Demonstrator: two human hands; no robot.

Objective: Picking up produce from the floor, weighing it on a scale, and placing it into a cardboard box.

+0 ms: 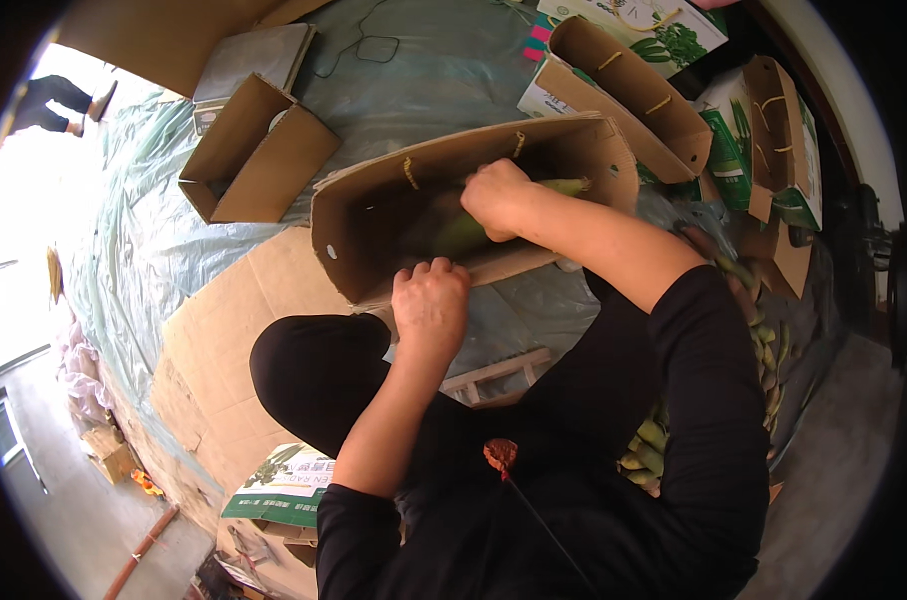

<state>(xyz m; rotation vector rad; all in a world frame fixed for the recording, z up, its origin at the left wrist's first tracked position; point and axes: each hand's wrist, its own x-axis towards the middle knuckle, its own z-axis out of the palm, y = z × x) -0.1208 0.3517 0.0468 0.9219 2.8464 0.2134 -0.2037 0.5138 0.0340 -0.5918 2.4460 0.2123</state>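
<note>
A long open cardboard box with yellow rope loops in its far wall lies across in front of my knees. My left hand has its fingers curled over the box's near rim. Inside the opening, my right hand is closed round a long green radish. One pale tapered end of it sticks out to the right of my fist; the lower part is blurred. Shadow hides much of the box's floor.
More green radishes lie heaped by my right side. Open boxes stand at the back right, another box at the back left beside a scale-like metal plate. Plastic sheeting and flattened cardboard cover the floor.
</note>
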